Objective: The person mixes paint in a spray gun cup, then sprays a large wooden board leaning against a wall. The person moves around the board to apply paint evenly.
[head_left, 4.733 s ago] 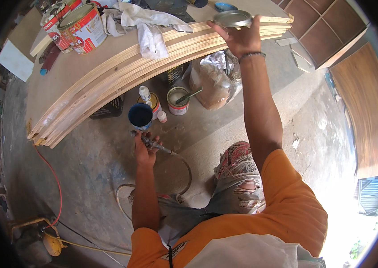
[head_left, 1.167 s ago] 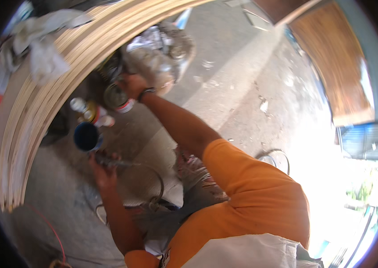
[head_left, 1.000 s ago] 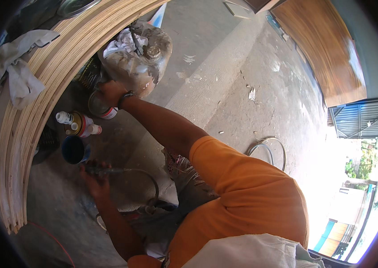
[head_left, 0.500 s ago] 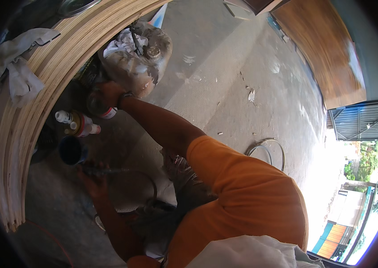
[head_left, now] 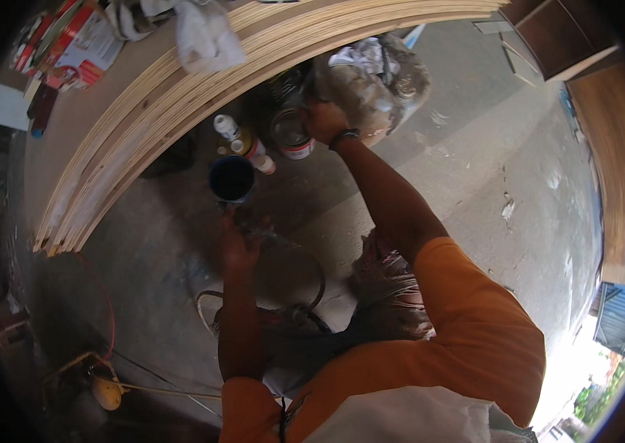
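My left hand (head_left: 241, 240) is closed around the dark handle of what looks like a spray gun. A round blue cup (head_left: 231, 179), dark inside, sits at the gun's far end. A hose (head_left: 318, 284) curves away from it. Farther off, my right hand (head_left: 325, 122) has its fingers curled at the right rim of a metal can (head_left: 292, 133) with a red and white label. Its fingertips are partly hidden and blurred. Left of the can, a white-capped bottle (head_left: 227, 127) and a small white bottle (head_left: 264, 164) stand close together.
A stained plastic jug (head_left: 360, 88) with crumpled cloth stands beyond my right hand. Stacked wooden sheets (head_left: 150, 111) overhang the cans, with a pale rag (head_left: 209, 37) on top. A yellow object (head_left: 107, 393) lies at lower left. A wood panel (head_left: 608, 148) stands at right.
My view has turned left, so everything sits farther right and higher in the picture. My right hand has shifted slightly to the can's right side. The left still holds the gun.
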